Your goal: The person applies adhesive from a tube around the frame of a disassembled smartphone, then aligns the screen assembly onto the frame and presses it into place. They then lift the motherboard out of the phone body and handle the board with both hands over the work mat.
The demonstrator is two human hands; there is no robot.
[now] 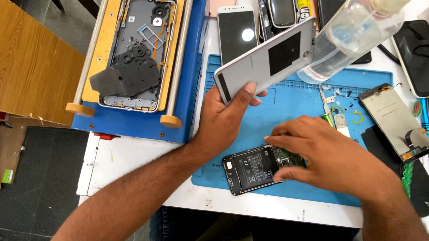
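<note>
My left hand (pixel 224 121) holds up a white phone back cover (pixel 265 61) with a black square patch, tilted above the blue work mat (pixel 298 99). My right hand (pixel 324 157) rests fingers-down on an opened phone (pixel 251 169) lying on the mat, its black battery showing. The fingers cover the phone's upper end, so what they pinch there is hidden.
A blue and yellow heating machine (pixel 187 72) holds a stripped phone frame (pixel 138 48) at the left. A clear plastic bottle (pixel 349 34) stands behind the mat. A detached display panel (pixel 395 122), several phones (pixel 237 30) and small loose parts lie around. A wooden table (pixel 20 54) is at far left.
</note>
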